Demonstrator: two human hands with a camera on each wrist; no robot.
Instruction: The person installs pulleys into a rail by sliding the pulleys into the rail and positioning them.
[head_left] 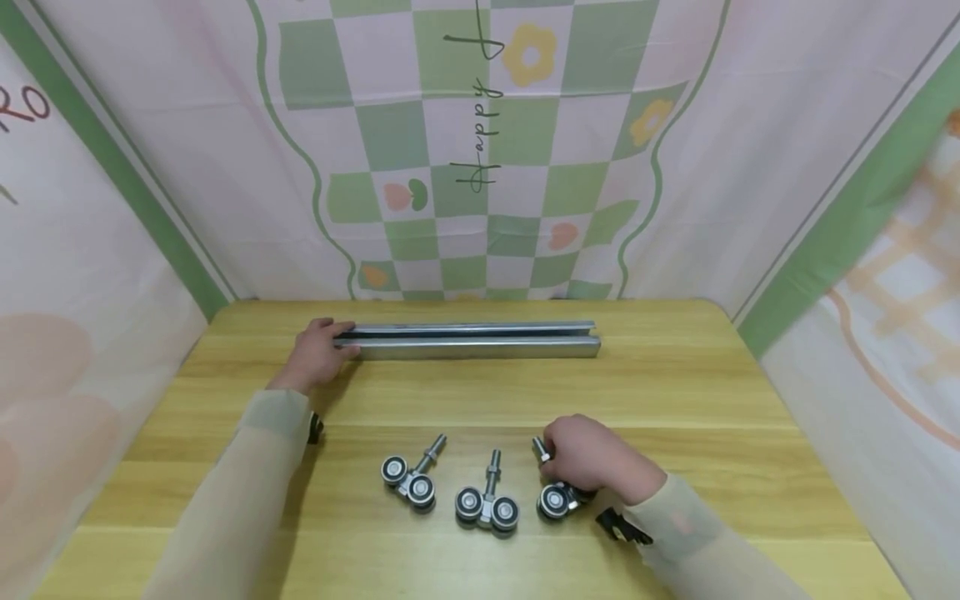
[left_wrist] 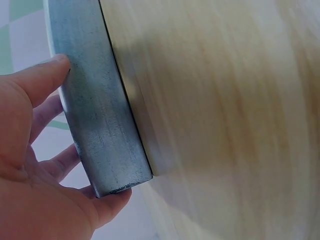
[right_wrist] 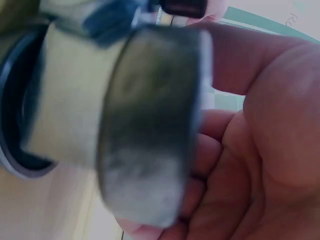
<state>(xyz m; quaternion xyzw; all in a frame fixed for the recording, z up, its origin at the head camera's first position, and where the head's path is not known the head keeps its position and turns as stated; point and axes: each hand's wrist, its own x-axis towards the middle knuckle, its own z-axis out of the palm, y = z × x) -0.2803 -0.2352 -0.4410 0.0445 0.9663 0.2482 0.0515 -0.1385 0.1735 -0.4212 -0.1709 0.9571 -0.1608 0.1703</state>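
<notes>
A long metal channel rail (head_left: 480, 348) lies across the back of the table, its slot facing up. At its left end my left hand (head_left: 313, 357) grips it; the left wrist view shows the thumb on one side wall of the rail (left_wrist: 102, 110), the other fingers around the far side and end. Near the front right, my right hand (head_left: 588, 454) pinches the bolt of a roller trolley (head_left: 555, 502). One of its wheels (right_wrist: 150, 125) fills the right wrist view, blurred. The hand hides part of this trolley.
Two more roller trolleys lie to the left of my right hand: a tilted one (head_left: 421, 490) and a middle one (head_left: 488, 510) with its bolt pointing away. The wooden table (head_left: 675, 375) meets a patterned cloth backdrop (head_left: 480, 150), with cloth at both sides.
</notes>
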